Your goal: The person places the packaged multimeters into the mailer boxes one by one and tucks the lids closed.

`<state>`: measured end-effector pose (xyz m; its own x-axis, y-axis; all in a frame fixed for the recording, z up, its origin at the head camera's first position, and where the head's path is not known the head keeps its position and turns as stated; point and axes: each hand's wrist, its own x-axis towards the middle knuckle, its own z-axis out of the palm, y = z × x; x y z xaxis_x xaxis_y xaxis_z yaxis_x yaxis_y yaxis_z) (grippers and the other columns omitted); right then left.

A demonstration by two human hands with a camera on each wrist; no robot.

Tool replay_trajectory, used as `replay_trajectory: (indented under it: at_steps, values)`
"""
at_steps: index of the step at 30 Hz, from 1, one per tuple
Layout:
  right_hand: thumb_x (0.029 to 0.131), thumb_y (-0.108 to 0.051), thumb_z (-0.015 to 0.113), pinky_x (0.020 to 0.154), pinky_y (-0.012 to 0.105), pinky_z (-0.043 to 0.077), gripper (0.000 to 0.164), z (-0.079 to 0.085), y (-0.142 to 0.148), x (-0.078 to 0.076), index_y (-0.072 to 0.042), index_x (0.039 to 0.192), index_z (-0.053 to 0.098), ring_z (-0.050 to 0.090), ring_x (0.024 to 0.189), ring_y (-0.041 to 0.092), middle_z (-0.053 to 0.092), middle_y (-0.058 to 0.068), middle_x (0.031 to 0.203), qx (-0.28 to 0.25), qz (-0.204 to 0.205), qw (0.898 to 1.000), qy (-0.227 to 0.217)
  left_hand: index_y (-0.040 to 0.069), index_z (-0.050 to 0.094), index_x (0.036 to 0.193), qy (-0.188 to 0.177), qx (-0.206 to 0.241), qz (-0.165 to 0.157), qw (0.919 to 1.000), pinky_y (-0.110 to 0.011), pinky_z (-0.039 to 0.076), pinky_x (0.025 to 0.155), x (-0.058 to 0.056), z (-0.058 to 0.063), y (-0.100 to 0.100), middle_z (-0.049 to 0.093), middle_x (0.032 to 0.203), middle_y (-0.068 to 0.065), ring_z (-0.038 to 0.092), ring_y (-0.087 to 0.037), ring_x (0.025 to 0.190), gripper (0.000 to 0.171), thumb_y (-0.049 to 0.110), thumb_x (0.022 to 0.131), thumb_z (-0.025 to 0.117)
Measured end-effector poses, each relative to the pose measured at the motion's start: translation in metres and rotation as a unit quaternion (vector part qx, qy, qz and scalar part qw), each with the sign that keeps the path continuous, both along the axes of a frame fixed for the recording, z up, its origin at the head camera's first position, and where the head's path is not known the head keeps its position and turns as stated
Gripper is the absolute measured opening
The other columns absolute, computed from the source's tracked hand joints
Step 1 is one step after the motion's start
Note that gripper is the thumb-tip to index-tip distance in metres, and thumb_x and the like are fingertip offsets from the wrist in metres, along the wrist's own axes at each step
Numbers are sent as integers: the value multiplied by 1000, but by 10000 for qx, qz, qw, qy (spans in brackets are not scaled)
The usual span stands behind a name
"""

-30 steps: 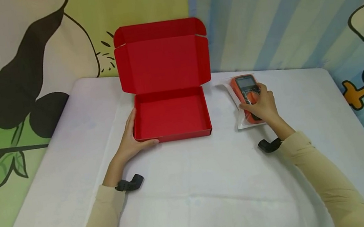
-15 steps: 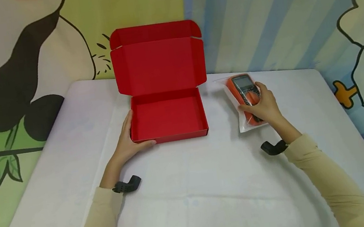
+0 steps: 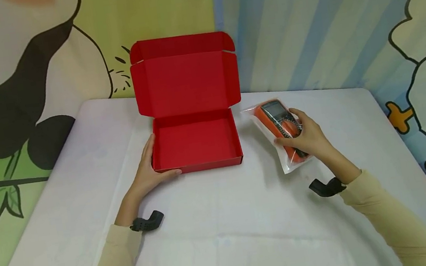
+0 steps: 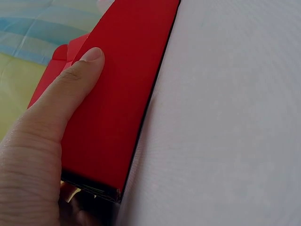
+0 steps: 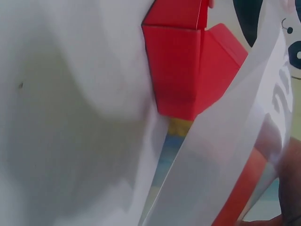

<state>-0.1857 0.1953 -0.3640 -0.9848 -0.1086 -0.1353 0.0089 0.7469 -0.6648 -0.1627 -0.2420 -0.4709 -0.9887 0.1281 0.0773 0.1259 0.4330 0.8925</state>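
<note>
A red cardboard box (image 3: 209, 165) stands with its lid (image 3: 186, 83) raised at the back; its inside holds nothing. At its front left corner, my left hand (image 3: 145, 174) holds it, thumb (image 4: 75, 82) along the front wall and fingers by the left side. To the box's right, my right hand (image 3: 310, 138) grips an orange multimeter (image 3: 265, 119) in a clear plastic bag (image 3: 288, 165), tilted and apart from the box. A shadow lies beneath it. The right wrist view shows the bag close up, with most of the hand out of frame.
A white cloth covers the table (image 3: 230, 257). Behind it rises a printed backdrop (image 3: 280, 28) with cartoon animals, meeting the table's back edge just beyond the lid. Each wrist wears a black camera mount (image 3: 148, 221).
My right hand has lifted the bagged multimeter off the table, bringing it left and nearer to me while turning it counterclockwise. My left hand stays at the box corner.
</note>
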Motion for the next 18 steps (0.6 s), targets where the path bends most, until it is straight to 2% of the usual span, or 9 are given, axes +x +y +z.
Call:
replay_trajectory:
  at_steps: [5, 11, 15, 18]
  values:
    - [80, -34, 79, 95, 57, 47, 99, 2, -7, 10, -9, 155, 19, 44, 118, 41, 42, 28, 137, -117, 276, 9995, 139, 32, 3, 158, 38, 9, -22, 10000, -64, 28, 110, 0, 0, 0, 7, 163, 0, 15, -29, 146, 121, 29, 71, 88]
    - [78, -29, 81, 90, 55, 48, 97, 2, -16, 16, -8, 154, 23, 44, 116, 40, 44, 27, 133, -206, 647, 9970, 372, 32, 3, 158, 39, -33, -1, 10000, -63, 29, 110, 0, 0, 1, 7, 163, -1, 15, -29, 146, 120, 26, 72, 87]
    - [75, -27, 83, 85, 49, 48, 97, -2, -23, 16, -9, 152, 27, 47, 109, 36, 47, 25, 129, -260, 900, 9940, 570, 29, 3, 158, -59, -65, 57, 9999, -63, 28, 111, 1, 3, 3, 7, 163, -3, 14, -29, 146, 119, 21, 73, 86]
    - [74, -25, 84, 83, 48, 48, 97, -5, -27, 16, -10, 152, 29, 49, 107, 34, 49, 22, 127, -350, 1087, 9911, 684, 22, 2, 158, -104, -32, 36, 9999, -63, 26, 111, 3, 9, 6, 6, 163, -8, 13, -33, 146, 119, 16, 73, 85]
